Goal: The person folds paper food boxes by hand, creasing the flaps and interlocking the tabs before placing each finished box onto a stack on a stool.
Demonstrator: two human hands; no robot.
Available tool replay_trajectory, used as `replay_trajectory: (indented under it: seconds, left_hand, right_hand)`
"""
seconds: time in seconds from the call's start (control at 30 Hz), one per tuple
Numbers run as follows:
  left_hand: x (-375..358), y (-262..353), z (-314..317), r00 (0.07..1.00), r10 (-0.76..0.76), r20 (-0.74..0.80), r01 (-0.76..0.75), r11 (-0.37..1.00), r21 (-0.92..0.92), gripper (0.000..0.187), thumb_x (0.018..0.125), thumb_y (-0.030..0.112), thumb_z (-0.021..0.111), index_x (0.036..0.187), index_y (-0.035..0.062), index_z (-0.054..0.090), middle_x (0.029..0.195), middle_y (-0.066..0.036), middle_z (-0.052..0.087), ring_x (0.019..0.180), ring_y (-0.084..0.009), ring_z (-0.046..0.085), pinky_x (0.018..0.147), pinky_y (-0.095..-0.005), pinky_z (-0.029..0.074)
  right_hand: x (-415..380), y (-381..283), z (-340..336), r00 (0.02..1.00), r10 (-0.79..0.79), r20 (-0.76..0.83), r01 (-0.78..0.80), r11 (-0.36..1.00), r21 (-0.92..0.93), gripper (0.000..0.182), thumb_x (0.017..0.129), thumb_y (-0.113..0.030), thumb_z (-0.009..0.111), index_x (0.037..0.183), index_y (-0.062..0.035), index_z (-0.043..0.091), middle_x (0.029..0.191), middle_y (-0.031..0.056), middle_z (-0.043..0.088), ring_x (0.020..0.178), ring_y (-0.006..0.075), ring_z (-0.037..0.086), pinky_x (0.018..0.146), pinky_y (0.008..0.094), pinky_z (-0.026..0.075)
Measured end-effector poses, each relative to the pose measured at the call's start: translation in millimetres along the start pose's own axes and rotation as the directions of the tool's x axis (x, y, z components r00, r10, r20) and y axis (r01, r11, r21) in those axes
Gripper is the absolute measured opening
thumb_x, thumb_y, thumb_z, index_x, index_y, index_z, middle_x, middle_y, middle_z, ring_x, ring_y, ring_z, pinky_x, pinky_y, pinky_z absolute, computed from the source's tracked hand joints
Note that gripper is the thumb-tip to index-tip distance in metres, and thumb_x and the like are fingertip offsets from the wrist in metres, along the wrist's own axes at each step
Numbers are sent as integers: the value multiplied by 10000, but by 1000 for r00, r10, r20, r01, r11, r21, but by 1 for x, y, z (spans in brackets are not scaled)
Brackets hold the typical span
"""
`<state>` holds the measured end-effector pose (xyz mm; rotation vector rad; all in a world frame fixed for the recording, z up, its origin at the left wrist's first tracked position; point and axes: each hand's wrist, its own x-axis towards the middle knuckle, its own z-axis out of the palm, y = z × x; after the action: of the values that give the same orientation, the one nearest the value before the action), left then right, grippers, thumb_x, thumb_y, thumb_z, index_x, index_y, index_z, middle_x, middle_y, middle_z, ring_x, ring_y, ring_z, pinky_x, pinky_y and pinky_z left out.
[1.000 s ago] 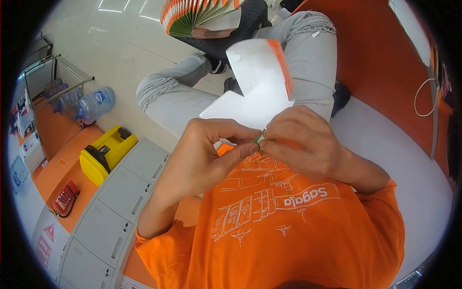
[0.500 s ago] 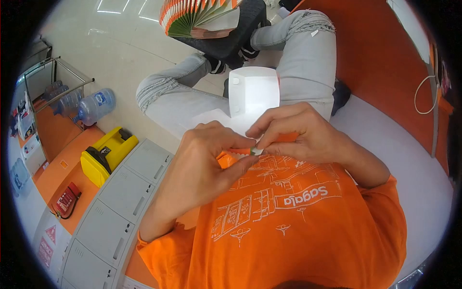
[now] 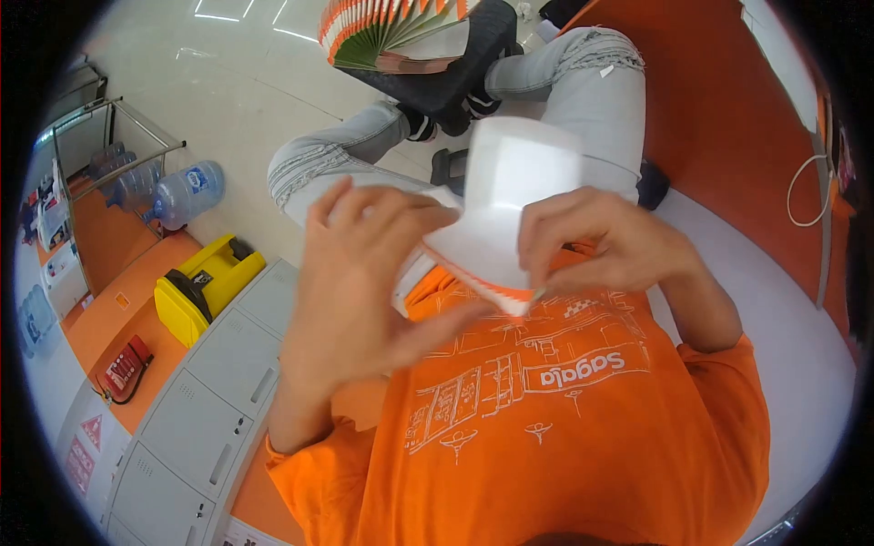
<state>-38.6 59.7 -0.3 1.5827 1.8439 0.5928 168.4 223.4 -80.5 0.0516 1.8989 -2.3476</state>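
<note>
A white paper food box [image 3: 526, 168] with an orange-patterned outer side stands over my lap, its tall back panel up and its inside toward me. My right hand [image 3: 605, 250] pinches the box's near right corner between thumb and fingers. Beside the left edge of the box is my left hand [image 3: 350, 282], slightly blurred, its thumb stretched out well apart from the raised fingers. The fingertips overlap the box's left side in this view.
A fan of orange, white and green folded cartons [image 3: 401, 36] lies on a black stool [image 3: 496, 41] ahead of my legs. To the left are grey lockers [image 3: 196, 400], a yellow bucket [image 3: 205, 287], a red fire extinguisher [image 3: 125, 369] and water bottles [image 3: 187, 193].
My left hand has come off the box corner, moved left and spread its fingers. The box has shifted right and tilted, with my right hand still at its corner.
</note>
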Motion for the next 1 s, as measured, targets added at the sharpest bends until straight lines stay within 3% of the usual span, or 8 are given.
replay_trajectory:
  seconds: [0.07, 0.13, 0.43, 0.5, 0.57, 0.67, 0.73, 1.0]
  left_hand:
    - [-1, -17, -11, 999, 35, -42, -32, 997, 66, 271, 734, 101, 876, 939, 28, 714, 825, -58, 715, 972, -240, 677, 999, -448, 434]
    - [-5, -30, -13, 996, 53, 74, -16, 903, -429, 204, 780, 82, 851, 911, 12, 710, 809, -66, 714, 861, -211, 705, 902, -402, 496]
    - [18, 3, 17, 999, -52, -6, 43, 886, -462, 131, 877, 13, 773, 984, -39, 717, 795, -76, 733, 710, -117, 683, 667, -235, 502]
    - [19, 7, 24, 997, -55, -55, 15, 837, -547, 155, 878, 17, 776, 1009, -40, 715, 798, -73, 735, 713, -123, 685, 674, -237, 505]
    - [17, 13, 27, 960, -147, -240, -52, 745, -665, 155, 885, 10, 769, 1021, -31, 708, 807, -72, 741, 732, -125, 689, 687, -243, 512]
    - [-2, -26, 30, 983, -66, -172, -32, 858, -513, 109, 881, -10, 764, 976, -10, 709, 817, -73, 742, 744, -125, 683, 686, -252, 513]
    - [-1, -14, 32, 987, -98, -127, 18, 855, -517, 83, 884, -27, 751, 946, -7, 700, 805, -70, 733, 733, -131, 673, 678, -261, 513]
    - [5, -3, 37, 981, 119, -151, -176, 871, -458, 121, 867, -63, 742, 940, -17, 658, 870, -111, 686, 771, -215, 652, 696, -306, 510]
  right_hand:
    - [-6, 13, -17, 995, -93, 29, 84, 972, 218, 105, 812, 24, 784, 909, -6, 756, 951, 74, 707, 905, 200, 673, 789, 331, 522]
    - [-13, 12, -34, 997, -36, 72, 21, 979, 201, 144, 785, 7, 805, 919, -34, 771, 996, 87, 718, 942, 219, 681, 868, 350, 531]
    - [0, -45, -8, 974, -156, -164, 112, 962, -250, 333, 849, -57, 810, 1138, 29, 670, 1032, 105, 734, 993, 199, 699, 954, 333, 534]
    - [1, -45, -5, 935, 215, -282, -170, 970, 175, 207, 946, -66, 742, 1125, 5, 667, 990, 67, 716, 907, 115, 676, 837, 268, 537]
    - [-2, -33, -7, 921, 95, -378, -51, 991, 126, 202, 951, -68, 739, 1120, 9, 661, 967, 54, 712, 880, 92, 666, 801, 247, 529]
    - [-8, -31, -8, 865, -11, -501, 55, 996, 74, 164, 952, -85, 738, 1065, 13, 671, 896, 42, 702, 826, 68, 638, 727, 239, 511]
    - [-8, -40, -6, 886, -34, -463, -94, 963, -251, 136, 947, -112, 740, 994, 6, 692, 841, 39, 683, 789, 74, 611, 708, 254, 502]
    - [-4, -52, -16, 901, 121, -418, -218, 957, -194, 205, 925, -157, 748, 903, 35, 679, 788, 46, 663, 744, 113, 606, 687, 279, 503]
